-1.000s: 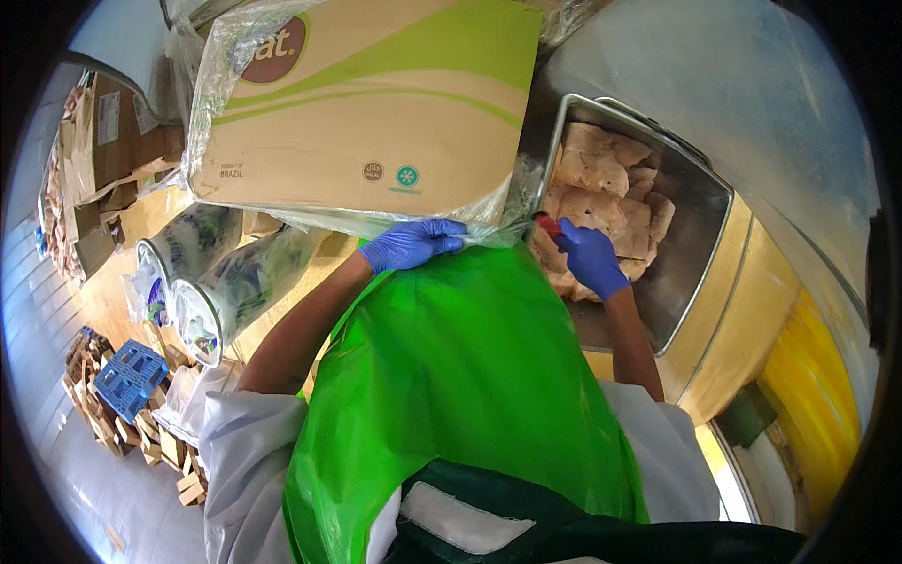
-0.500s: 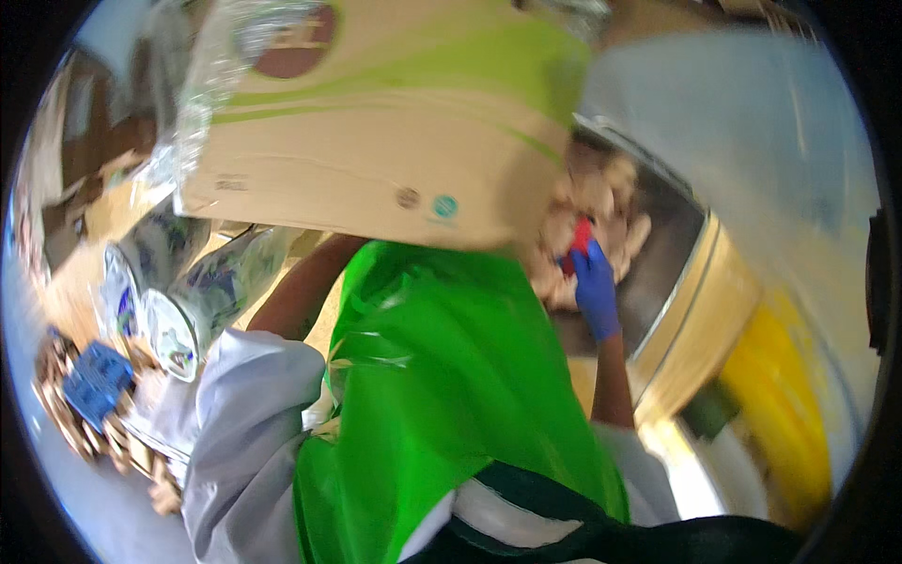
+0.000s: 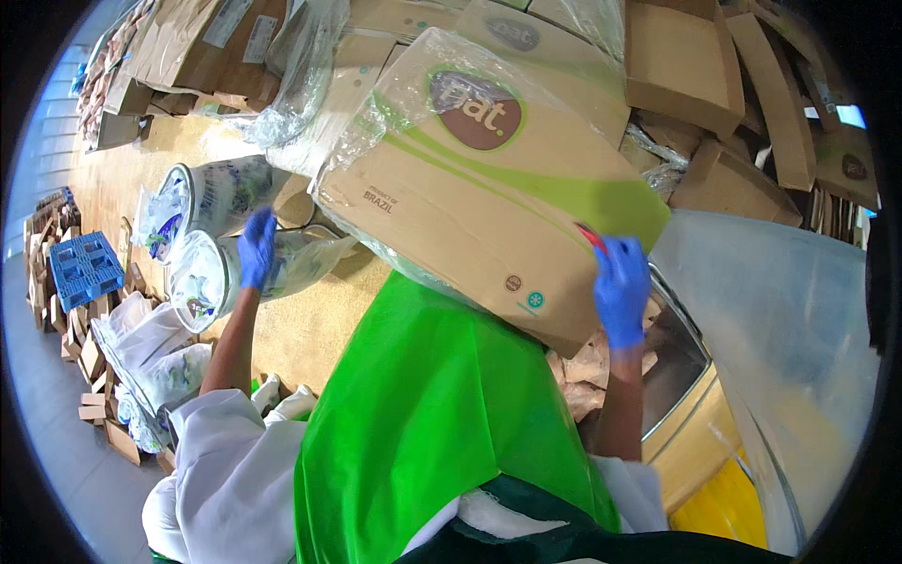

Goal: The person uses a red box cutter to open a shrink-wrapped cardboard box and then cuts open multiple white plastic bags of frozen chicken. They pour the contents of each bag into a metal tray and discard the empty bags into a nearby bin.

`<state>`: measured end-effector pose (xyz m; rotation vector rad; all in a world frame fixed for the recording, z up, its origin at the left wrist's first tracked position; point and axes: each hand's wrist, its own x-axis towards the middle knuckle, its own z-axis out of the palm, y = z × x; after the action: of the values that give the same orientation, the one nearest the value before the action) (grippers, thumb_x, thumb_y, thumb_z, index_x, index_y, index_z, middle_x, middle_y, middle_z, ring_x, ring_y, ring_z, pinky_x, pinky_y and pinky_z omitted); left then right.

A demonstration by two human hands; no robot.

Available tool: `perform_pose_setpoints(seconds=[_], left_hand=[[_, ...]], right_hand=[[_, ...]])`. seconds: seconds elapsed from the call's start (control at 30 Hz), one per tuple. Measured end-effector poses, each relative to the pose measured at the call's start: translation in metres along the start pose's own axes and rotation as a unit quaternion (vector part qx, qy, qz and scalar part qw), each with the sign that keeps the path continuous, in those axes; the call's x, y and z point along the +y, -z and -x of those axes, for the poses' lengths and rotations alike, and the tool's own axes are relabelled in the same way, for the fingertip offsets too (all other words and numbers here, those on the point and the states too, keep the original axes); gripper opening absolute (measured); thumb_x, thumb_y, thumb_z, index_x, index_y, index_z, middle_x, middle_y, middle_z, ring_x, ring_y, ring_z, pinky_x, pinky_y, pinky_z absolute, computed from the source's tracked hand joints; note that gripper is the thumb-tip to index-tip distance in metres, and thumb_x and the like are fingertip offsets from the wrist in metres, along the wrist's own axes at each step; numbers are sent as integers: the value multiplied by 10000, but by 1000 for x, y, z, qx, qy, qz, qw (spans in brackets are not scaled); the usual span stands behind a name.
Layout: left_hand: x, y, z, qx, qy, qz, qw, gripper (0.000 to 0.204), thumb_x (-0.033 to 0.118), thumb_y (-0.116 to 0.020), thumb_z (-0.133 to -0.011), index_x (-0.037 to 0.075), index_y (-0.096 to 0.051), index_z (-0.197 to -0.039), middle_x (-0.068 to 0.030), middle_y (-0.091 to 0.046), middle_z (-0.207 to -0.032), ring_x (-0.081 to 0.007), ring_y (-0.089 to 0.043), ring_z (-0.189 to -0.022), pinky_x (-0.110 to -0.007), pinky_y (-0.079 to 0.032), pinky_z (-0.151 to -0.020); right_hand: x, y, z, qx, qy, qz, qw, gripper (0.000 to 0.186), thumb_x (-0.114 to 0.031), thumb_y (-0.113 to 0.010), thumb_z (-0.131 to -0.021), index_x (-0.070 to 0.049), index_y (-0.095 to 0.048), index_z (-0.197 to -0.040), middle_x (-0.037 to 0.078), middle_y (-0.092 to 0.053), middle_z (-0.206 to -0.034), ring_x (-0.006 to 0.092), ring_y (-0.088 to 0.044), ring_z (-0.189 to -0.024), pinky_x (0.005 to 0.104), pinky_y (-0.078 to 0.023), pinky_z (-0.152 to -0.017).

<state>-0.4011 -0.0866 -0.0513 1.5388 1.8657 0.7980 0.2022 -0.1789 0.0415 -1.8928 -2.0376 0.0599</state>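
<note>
A large cardboard box (image 3: 432, 207) with green stripes and a dark logo lies before me at a slant, clear plastic film around part of it. My right hand (image 3: 622, 293), in a blue glove, is closed on a small red cutter (image 3: 592, 238) at the box's right side; the glove hides most of the tool. Off to the left my gloved left hand (image 3: 256, 249) is raised, apart from the box. Its fingers look stretched and close together, with nothing visible in them. Behind that hand are two round bins (image 3: 202, 282) lined with clear plastic.
A metal-rimmed tub (image 3: 691, 338) with crumpled brown pieces sits below the box's right corner. Opened cartons (image 3: 686, 66) are heaped at the back right. On the left, a blue pallet (image 3: 86, 268) lies among cardboard scraps. A grey translucent panel (image 3: 761, 310) stands at the right.
My left hand has come out from beneath the box and swung left. My right hand has lifted the cutter from the tub to the box. The box appears lower and more slanted.
</note>
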Motion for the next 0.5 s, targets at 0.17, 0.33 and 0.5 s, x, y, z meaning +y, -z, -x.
perform_pose_setpoints(seconds=[0.17,0.33,0.5], left_hand=[[198,-64,-40,-43,-239,19,970,412,211,-689,-836,38,-584,-1195,-130,-575,-1212,-263,-557,-1110,-366,-423,-971],[263,-127,-70,-35,-382,-119,916,459,245,-735,-739,77,-607,-1147,-160,-586,-1138,-343,-539,-1073,-419,-433,-906],[262,-140,-100,-52,-385,-138,911,302,187,-704,-706,59,-606,-961,-146,-585,-963,-341,-547,-884,-439,-437,-750]], right_hand=[[-41,-38,-132,-30,213,89,973,27,-158,-553,-852,-138,-562,-836,69,-518,-824,245,-543,-774,385,-417,-653],[-68,-59,-225,-6,325,111,939,95,-121,-571,-795,-140,-591,-886,81,-542,-843,246,-574,-813,383,-428,-652],[-71,-68,-273,-18,272,177,946,112,-121,-582,-775,-131,-588,-886,91,-545,-851,257,-578,-798,382,-433,-652]])
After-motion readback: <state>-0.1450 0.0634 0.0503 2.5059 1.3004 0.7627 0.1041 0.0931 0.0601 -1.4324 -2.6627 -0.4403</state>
